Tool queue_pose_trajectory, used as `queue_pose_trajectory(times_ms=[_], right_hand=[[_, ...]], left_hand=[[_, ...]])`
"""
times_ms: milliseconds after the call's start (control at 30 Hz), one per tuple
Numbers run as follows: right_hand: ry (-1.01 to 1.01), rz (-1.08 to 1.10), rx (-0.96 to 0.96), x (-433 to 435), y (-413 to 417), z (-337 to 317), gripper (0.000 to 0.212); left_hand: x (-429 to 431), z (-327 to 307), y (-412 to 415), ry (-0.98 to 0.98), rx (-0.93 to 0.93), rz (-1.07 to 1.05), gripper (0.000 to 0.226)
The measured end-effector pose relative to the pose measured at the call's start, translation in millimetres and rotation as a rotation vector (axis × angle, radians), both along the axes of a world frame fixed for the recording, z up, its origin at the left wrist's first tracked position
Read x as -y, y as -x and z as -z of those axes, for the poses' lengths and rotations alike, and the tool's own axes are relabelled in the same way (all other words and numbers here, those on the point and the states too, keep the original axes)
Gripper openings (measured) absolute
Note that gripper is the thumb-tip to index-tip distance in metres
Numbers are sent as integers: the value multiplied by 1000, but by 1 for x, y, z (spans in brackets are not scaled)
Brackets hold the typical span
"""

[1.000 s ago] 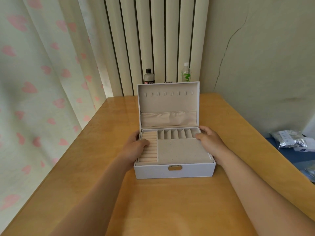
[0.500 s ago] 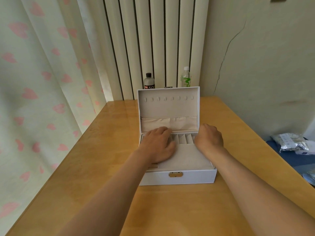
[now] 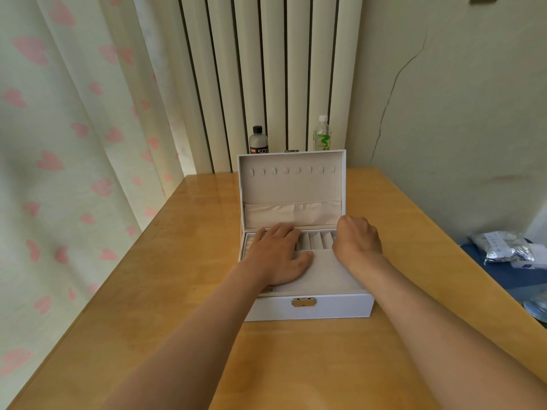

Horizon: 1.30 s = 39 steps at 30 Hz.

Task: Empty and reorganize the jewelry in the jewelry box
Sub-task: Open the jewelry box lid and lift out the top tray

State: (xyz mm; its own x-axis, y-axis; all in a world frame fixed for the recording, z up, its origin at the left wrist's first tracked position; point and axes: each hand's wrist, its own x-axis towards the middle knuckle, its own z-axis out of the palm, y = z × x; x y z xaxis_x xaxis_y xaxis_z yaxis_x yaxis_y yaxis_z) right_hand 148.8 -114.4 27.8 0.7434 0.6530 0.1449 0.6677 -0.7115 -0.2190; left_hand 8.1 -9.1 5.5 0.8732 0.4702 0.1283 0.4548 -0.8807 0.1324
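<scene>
The white jewelry box sits at frame centre on the wooden table, lid upright, long axis running left to right. The left hand lies flat, fingers straight, on the left half of the beige upper tray. The right hand is at the tray's right rear corner, fingers curled down out of sight; a grip cannot be confirmed. Probable next step: lift the tray, directly under both hands.
</scene>
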Motion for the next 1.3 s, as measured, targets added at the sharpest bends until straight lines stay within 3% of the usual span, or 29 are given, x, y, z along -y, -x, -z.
queue_pose_trajectory(times_ms=[167,300,333,400,500,633,967,1100,1300], right_hand=[[123,-75,115,-3,-4,-7,30],[211,-215,223,-4,-13,-12,16],[222,-233,241,-4,-16,-14,14],[225,-265,262,-5,-19,-14,29],[246,-309,289,-5,-19,-14,24],[309,-339,351,-4,-20,-11,17],[287,-372,396,-3,-20,-9,23],[198,-263,268,-1,-22,-14,14],[165,-37,-251,3,-24,-31,14]], left_hand=[[-2,-2,6,18,20,29,55],[-17,-6,10,-44,68,-24,35],[-22,-9,10,-69,55,-55,32],[-31,-17,12,-110,19,-104,29],[-40,-27,14,-161,-61,-133,24],[-43,-30,15,-205,-96,-106,25],[-37,-33,19,-300,-142,-62,27],[-35,-38,18,-279,-167,-78,27],[-19,-59,19,-138,-154,-287,19]])
